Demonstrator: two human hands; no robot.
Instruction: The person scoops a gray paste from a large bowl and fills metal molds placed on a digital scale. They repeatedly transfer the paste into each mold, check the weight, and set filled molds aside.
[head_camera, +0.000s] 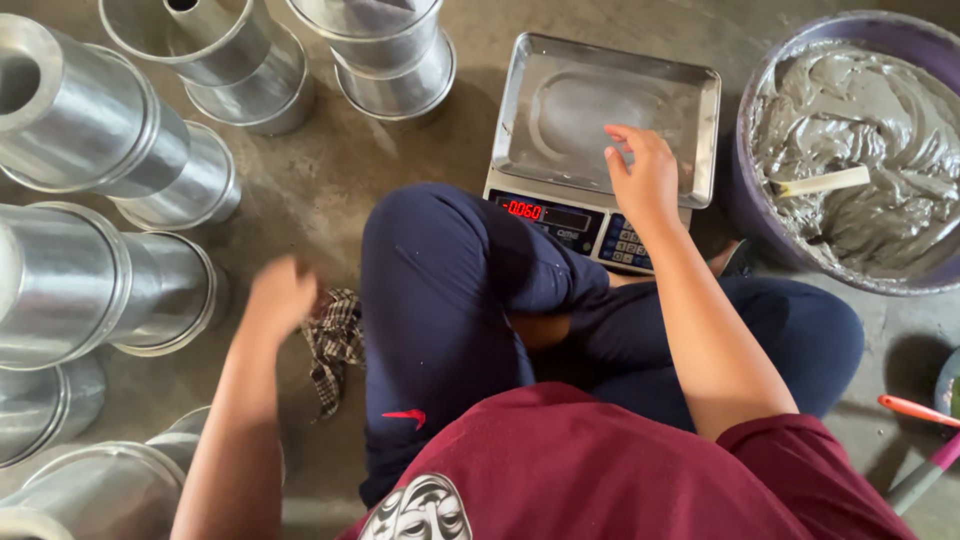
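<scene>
Seated on the concrete floor (330, 170), a person is resting the right hand (643, 175), fingers spread open, on the steel tray (560, 110) of a digital scale (570, 222) set between the knees. The blurred left hand (280, 295) is reaching toward a checked rag (335, 345); its grip cannot be told. Stacked metal pans (90, 270) are lying alongside, a tub of grey batter (850, 150) opposite.

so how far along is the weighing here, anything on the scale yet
Early. Ready: the digital scale is lit, and the tub of grey paste is full, with a spatula in it. In hand: the right hand rests on the empty steel weighing tray; the left hand is at the checked cloth. Left: nothing has been weighed, and the metal moulds show no paste.
</scene>
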